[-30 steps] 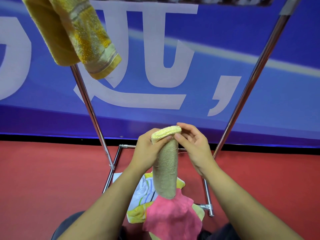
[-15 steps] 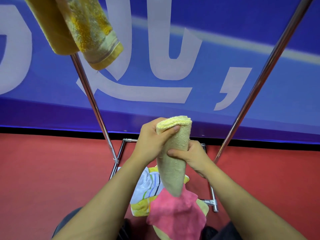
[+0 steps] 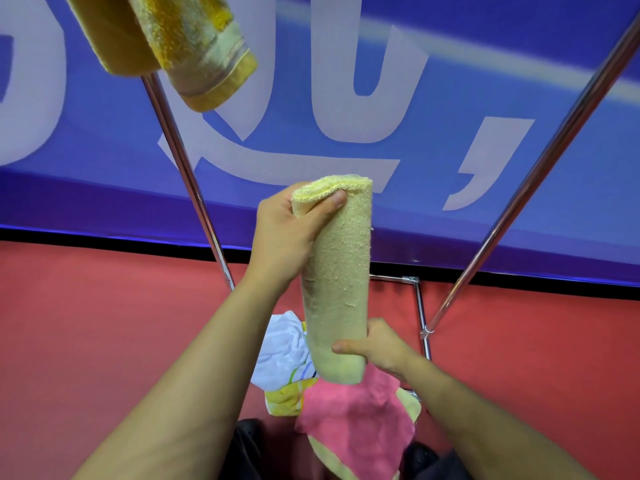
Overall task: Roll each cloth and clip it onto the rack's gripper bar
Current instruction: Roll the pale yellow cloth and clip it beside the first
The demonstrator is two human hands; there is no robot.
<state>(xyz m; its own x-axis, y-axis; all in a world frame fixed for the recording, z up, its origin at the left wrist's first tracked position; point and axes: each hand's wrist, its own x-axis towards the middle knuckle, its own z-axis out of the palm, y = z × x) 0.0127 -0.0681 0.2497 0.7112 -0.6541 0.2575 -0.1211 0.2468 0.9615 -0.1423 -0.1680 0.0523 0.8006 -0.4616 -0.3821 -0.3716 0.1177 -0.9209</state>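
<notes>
A pale yellow rolled cloth [image 3: 337,271] stands nearly upright in front of me, between the rack's two slanted metal legs. My left hand [image 3: 284,233] grips its upper end, thumb across the front. My right hand [image 3: 377,346] holds its lower end, thumb pressed on the roll. At the top left hang two rolled yellow towels [image 3: 166,39]; the bar holding them is out of view.
A pile of loose cloths lies on the red floor below my hands: a white and yellow one [image 3: 284,358] and a pink one [image 3: 356,417]. The rack's legs [image 3: 187,174] [image 3: 540,161] and base frame [image 3: 420,306] stand before a blue banner.
My right hand slid down the roll from its top end to its bottom end. The roll rose and now stands longer and straighter between both hands.
</notes>
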